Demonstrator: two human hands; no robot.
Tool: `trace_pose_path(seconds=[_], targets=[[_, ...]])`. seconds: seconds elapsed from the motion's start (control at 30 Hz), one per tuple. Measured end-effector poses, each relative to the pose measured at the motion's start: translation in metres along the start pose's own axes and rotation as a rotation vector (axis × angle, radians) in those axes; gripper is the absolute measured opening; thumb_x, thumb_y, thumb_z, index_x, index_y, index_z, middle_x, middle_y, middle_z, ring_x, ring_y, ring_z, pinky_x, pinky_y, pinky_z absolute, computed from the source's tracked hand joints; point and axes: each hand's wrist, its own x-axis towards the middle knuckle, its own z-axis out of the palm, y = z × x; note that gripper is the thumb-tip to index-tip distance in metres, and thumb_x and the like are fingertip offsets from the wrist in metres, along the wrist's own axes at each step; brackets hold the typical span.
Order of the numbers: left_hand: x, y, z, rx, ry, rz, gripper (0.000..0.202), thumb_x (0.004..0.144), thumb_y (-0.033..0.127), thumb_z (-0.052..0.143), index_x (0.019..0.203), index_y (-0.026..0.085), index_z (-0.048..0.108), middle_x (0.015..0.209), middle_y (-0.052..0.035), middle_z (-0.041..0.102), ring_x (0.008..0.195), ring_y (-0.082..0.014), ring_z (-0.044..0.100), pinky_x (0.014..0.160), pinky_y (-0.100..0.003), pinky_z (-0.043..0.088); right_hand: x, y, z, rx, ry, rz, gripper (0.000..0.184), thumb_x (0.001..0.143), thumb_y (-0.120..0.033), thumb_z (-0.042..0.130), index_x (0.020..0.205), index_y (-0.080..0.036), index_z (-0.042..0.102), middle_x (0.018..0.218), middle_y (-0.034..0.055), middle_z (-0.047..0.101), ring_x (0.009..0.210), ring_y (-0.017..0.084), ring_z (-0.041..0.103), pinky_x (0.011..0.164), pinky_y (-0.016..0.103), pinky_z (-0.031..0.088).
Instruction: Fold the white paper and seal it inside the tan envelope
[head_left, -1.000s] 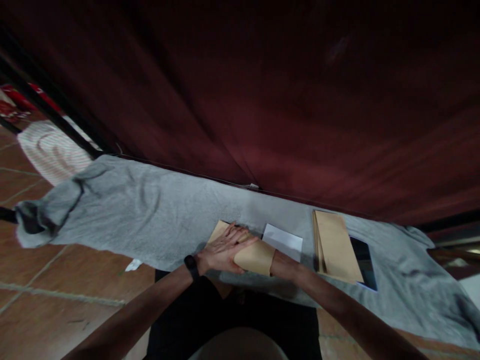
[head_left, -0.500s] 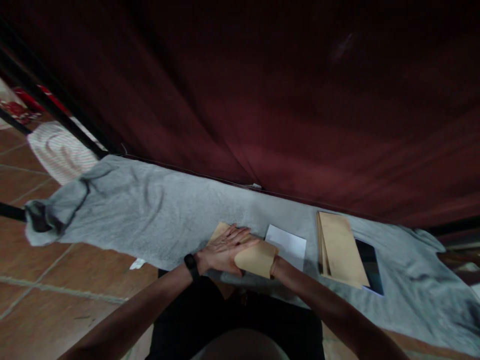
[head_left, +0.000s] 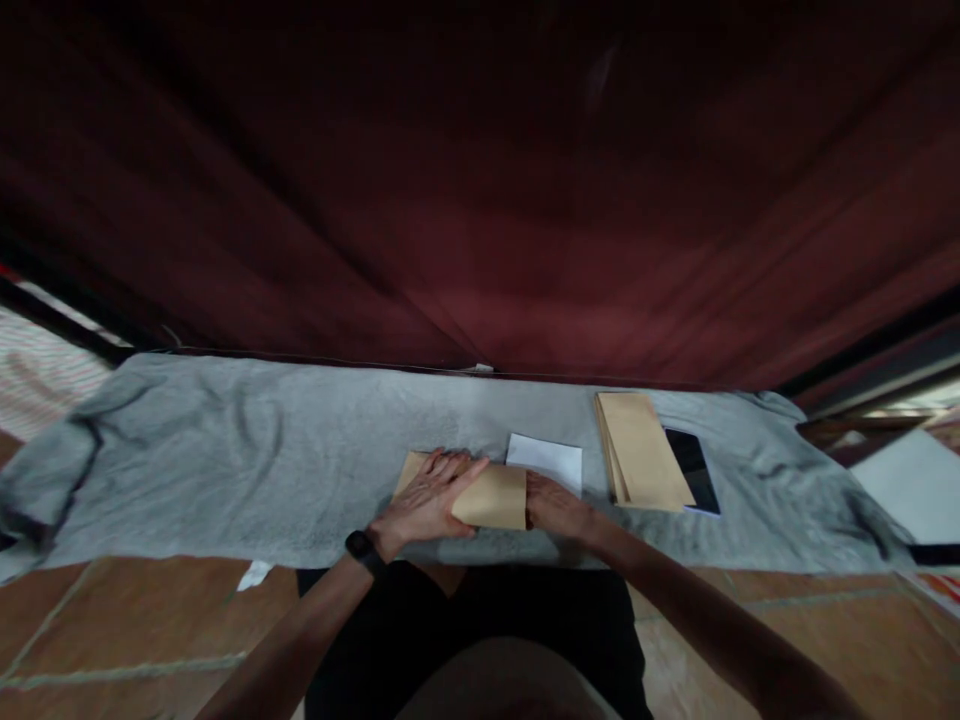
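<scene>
A brown paper envelope, a flat matte oblong, lies near the near edge of the desk, a little left of the middle, on a soft grey cloth that covers the desk and wrinkles into folds at both ends. The left hand lies flat on the envelope's left half, palm down, fingers straight and close together, holding nothing; a black band circles its wrist. The right hand meets the envelope's right short edge, with its fingertips hidden behind the paper, so I cannot tell whether it grips the envelope or only rests against it. Just beyond that hand, slightly farther away, lies a smooth white sheet of paper, rectangular and flat. To the right of it sits a neat stack of brown envelopes, long and narrow, their edges fanned slightly on the left side. Touching the stack's right edge is a dark phone with a glossy screen facing up. A heavy dark red curtain hangs in deep folds behind the desk. Below the near edge lie reddish-brown floor tiles and a small white scrap.
</scene>
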Motion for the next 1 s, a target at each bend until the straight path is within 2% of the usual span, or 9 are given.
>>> trace_pose_path(seconds=[0.1, 0.17, 0.23, 0.33, 0.43, 0.57, 0.7, 0.87, 1.0], targets=[[0.000, 0.002, 0.001, 0.017, 0.012, -0.017, 0.115, 0.071, 0.055, 0.082, 0.163, 0.029, 0.017, 0.151, -0.0130, 0.049, 0.141, -0.0361, 0.043, 0.123, -0.057, 0.019, -0.021, 0.013, 0.000, -0.028, -0.023, -0.079, 0.029, 0.092, -0.011, 0.057, 0.111, -0.022, 0.075, 0.130, 0.0071, 0.069, 0.131, 0.022, 0.057, 0.117, 0.041, 0.042], [-0.003, 0.004, 0.003, 0.033, 0.037, -0.030, 0.116, 0.073, 0.057, 0.081, 0.164, 0.029, 0.014, 0.149, -0.0127, 0.050, 0.139, -0.0358, 0.044, 0.122, -0.057, 0.021, -0.037, 0.019, 0.004, -0.049, 0.062, -0.045, 0.034, 0.094, -0.011, 0.051, 0.118, -0.022, 0.072, 0.134, 0.0078, 0.067, 0.132, 0.021, 0.056, 0.118, 0.041, 0.042], [-0.008, 0.005, 0.007, 0.065, 0.093, -0.055, 0.116, 0.075, 0.059, 0.079, 0.164, 0.029, 0.012, 0.148, -0.0129, 0.051, 0.138, -0.0361, 0.046, 0.122, -0.057, 0.024, -0.051, 0.023, 0.011, -0.062, 0.243, 0.102, 0.036, 0.097, -0.016, 0.046, 0.126, -0.022, 0.068, 0.135, 0.0094, 0.066, 0.129, 0.021, 0.058, 0.114, 0.040, 0.045], [-0.017, 0.006, 0.012, 0.143, 0.191, -0.097, 0.114, 0.077, 0.062, 0.076, 0.164, 0.025, 0.012, 0.145, -0.0155, 0.053, 0.137, -0.0380, 0.048, 0.121, -0.059, 0.026, -0.065, 0.027, 0.022, -0.131, 0.542, 0.421, 0.038, 0.101, -0.029, 0.044, 0.134, -0.017, 0.059, 0.129, 0.0158, 0.064, 0.123, 0.027, 0.060, 0.108, 0.044, 0.049], [-0.024, 0.007, 0.017, 0.220, 0.268, -0.130, 0.112, 0.080, 0.062, 0.073, 0.164, 0.022, 0.012, 0.145, -0.0185, 0.053, 0.135, -0.0396, 0.050, 0.120, -0.060, 0.027, -0.068, 0.028, 0.028, -0.259, 0.670, 0.696, 0.050, 0.100, -0.042, 0.050, 0.137, -0.009, 0.051, 0.124, 0.0243, 0.061, 0.119, 0.036, 0.060, 0.101, 0.052, 0.050], [-0.024, 0.008, 0.022, 0.294, 0.299, -0.154, 0.109, 0.082, 0.062, 0.072, 0.164, 0.021, 0.013, 0.145, -0.0206, 0.052, 0.134, -0.0404, 0.051, 0.119, -0.062, 0.027, -0.055, 0.024, 0.025, -0.364, 0.591, 0.875, 0.050, 0.092, -0.045, 0.066, 0.127, -0.012, 0.055, 0.117, 0.0250, 0.063, 0.111, 0.037, 0.064, 0.092, 0.046, 0.052], [-0.022, 0.009, 0.025, 0.310, 0.324, -0.168, 0.107, 0.082, 0.062, 0.071, 0.163, 0.019, 0.015, 0.143, -0.0221, 0.053, 0.133, -0.0412, 0.051, 0.119, -0.064, 0.026, -0.039, 0.021, 0.013, -0.322, 0.483, 0.995, 0.047, 0.086, -0.043, 0.075, 0.116, -0.013, 0.056, 0.111, 0.0243, 0.067, 0.105, 0.036, 0.068, 0.085, 0.041, 0.053], [-0.022, 0.009, 0.025, 0.307, 0.343, -0.174, 0.103, 0.085, 0.063, 0.067, 0.163, 0.020, 0.014, 0.143, -0.0214, 0.053, 0.135, -0.0409, 0.050, 0.119, -0.064, 0.025, -0.041, 0.025, 0.006, -0.214, 0.499, 1.020, 0.035, 0.089, -0.040, 0.071, 0.112, -0.018, 0.057, 0.100, 0.0143, 0.073, 0.095, 0.028, 0.072, 0.079, 0.032, 0.052], [-0.022, 0.009, 0.024, 0.302, 0.332, -0.175, 0.104, 0.085, 0.063, 0.067, 0.163, 0.020, 0.013, 0.143, -0.0212, 0.053, 0.134, -0.0407, 0.049, 0.118, -0.063, 0.027, -0.046, 0.026, 0.006, -0.099, 0.562, 0.894, 0.022, 0.093, -0.032, 0.059, 0.110, -0.018, 0.062, 0.105, 0.0126, 0.072, 0.096, 0.025, 0.071, 0.081, 0.031, 0.051]])
